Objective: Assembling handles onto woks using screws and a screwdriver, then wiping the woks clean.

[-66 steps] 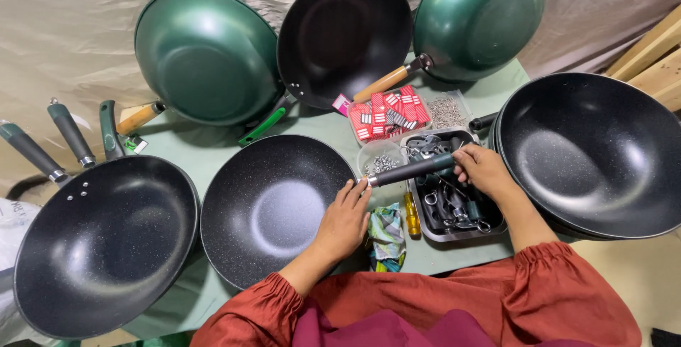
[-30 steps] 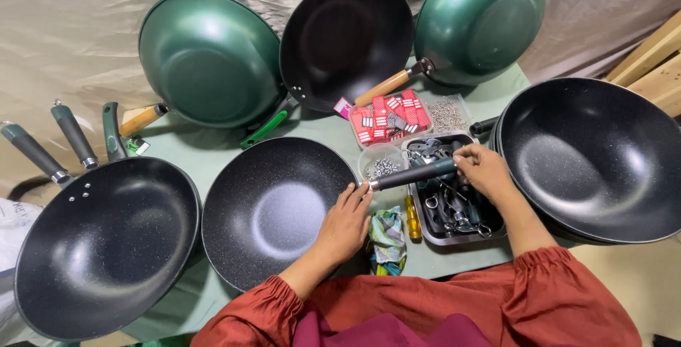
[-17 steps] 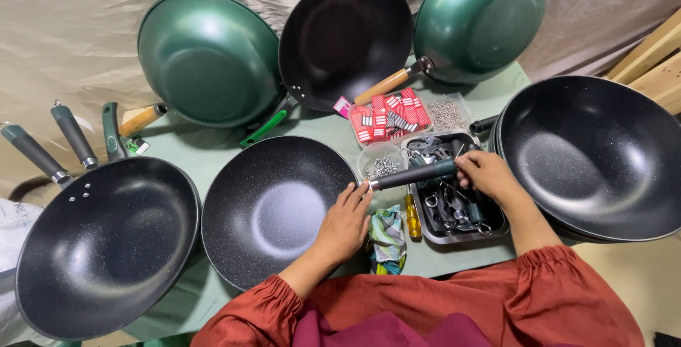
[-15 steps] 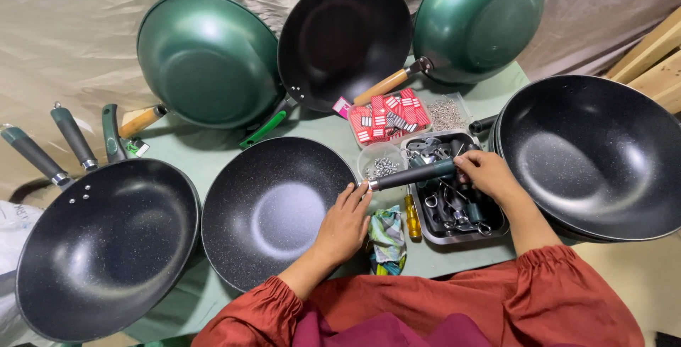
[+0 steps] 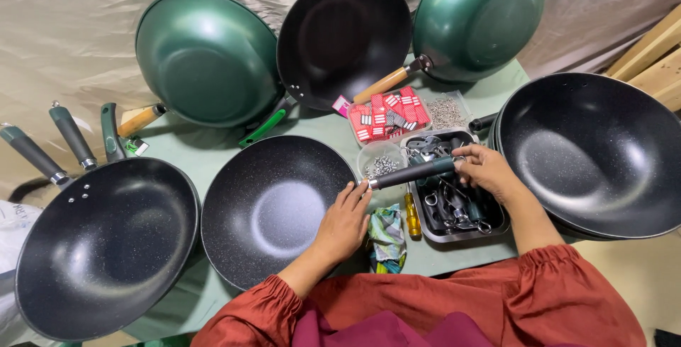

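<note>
Head view: the left hand (image 5: 345, 221) rests flat with fingers spread on the right rim of the black speckled pan (image 5: 277, 209) at frame centre, gripping nothing. The right hand (image 5: 484, 171) pinches the far end of the dark pan handle (image 5: 415, 172), which lies tilted from the pan's rim across a clear tub of screws (image 5: 381, 164) toward a metal tray of tools (image 5: 454, 202) right of centre. A yellow screwdriver (image 5: 412, 214) and a patterned cloth (image 5: 386, 237) lie just below. Red packets (image 5: 386, 113) sit above the tray. Green pans (image 5: 206, 56) lean at the top; large black pans sit at the far left (image 5: 99, 248) and right (image 5: 592, 152).
</note>
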